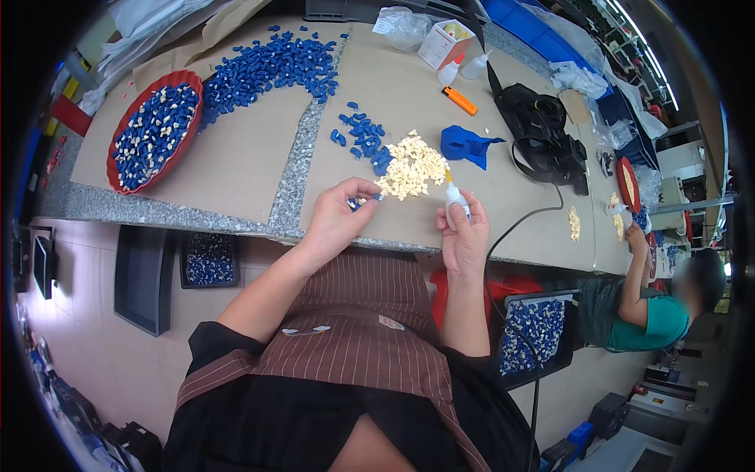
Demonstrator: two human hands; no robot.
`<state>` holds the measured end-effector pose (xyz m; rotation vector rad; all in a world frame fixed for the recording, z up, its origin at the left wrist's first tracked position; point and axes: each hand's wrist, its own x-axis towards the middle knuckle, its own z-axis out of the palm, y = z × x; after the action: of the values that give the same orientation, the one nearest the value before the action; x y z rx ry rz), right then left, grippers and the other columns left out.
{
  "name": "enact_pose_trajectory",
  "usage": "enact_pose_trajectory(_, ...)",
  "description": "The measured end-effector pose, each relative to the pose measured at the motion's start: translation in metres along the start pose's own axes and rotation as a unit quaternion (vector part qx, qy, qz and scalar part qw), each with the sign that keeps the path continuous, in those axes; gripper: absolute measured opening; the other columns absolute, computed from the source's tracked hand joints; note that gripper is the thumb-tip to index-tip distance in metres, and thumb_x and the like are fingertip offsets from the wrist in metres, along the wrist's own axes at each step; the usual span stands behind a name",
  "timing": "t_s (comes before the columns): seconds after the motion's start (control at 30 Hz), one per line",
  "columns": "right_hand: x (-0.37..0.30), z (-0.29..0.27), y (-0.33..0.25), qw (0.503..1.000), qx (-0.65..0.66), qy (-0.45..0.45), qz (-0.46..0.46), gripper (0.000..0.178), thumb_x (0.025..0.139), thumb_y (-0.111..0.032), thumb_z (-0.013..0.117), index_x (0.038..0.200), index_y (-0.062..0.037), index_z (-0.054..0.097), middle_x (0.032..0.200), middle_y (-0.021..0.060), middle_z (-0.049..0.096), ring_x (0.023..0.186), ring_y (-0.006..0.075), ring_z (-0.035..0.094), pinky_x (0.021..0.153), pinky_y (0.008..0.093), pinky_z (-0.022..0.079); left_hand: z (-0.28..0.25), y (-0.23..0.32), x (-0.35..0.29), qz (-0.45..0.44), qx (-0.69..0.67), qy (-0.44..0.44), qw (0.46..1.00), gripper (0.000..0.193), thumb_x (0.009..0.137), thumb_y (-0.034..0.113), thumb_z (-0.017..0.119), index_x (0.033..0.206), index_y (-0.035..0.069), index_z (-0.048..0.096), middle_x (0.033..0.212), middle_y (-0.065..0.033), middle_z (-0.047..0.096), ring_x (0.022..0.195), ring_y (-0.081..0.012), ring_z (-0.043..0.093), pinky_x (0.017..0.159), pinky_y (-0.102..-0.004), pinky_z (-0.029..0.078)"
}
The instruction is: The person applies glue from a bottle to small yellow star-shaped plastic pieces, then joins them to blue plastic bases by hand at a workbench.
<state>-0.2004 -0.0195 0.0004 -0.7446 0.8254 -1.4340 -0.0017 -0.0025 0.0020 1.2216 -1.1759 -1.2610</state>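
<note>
My left hand is closed around several small curved blue pieces at the near edge of the table. A white glue bottle with a thin yellowish nozzle stands upright in my right hand, its fingers wrapped round it. Just beyond both hands lies a heap of small cream-coloured pieces. Loose blue pieces adjoin that heap on its left. Farther left spreads a larger pile of blue pieces. A red oval basket holds blue and cream pieces mixed together.
Beyond the heap are a crumpled blue wrapper, an orange lighter, two white bottles and a small box. Black straps and a cable lie to the right. Trays stand below the table. A co-worker sits at the right.
</note>
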Motion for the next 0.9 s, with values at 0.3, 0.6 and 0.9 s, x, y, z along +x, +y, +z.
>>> enact_pose_trajectory(0.3,-0.003,0.003,0.003,1.0,-0.021,-0.018,0.0,0.027,0.076,-0.003,0.062,0.099,-0.0005,0.049,0.084,0.0061,0.056,0.067,0.0116,0.055,0.056,0.0206,0.044,0.0,-0.002,0.0,0.017,-0.014,-0.005,1.0,0.016,0.079,0.005,0.056,0.095,0.001,0.054,0.079,-0.0011,0.054,0.051,-0.001,0.044,0.041,-0.015,0.035)
enact_pose_trajectory(0.6,-0.01,0.021,0.009,0.984,-0.173,-0.044,0.007,0.027,0.073,-0.006,0.066,0.095,-0.0003,0.052,0.082,0.0044,0.056,0.07,0.0074,0.053,0.063,0.0187,0.044,-0.001,-0.002,0.002,0.011,0.001,0.008,1.0,0.016,0.076,0.006,0.058,0.091,0.0,0.056,0.076,-0.0021,0.056,0.066,-0.0044,0.048,0.057,-0.0186,0.04)
enact_pose_trajectory(0.9,-0.012,0.023,0.008,0.968,-0.24,-0.066,0.015,0.025,0.072,-0.005,0.066,0.093,-0.0001,0.053,0.082,0.0041,0.056,0.073,0.0069,0.052,0.064,0.0182,0.043,-0.002,-0.005,0.003,0.028,0.004,0.027,0.999,0.016,0.076,0.006,0.058,0.09,0.0,0.057,0.076,-0.0018,0.057,0.069,-0.0056,0.049,0.06,-0.02,0.041)
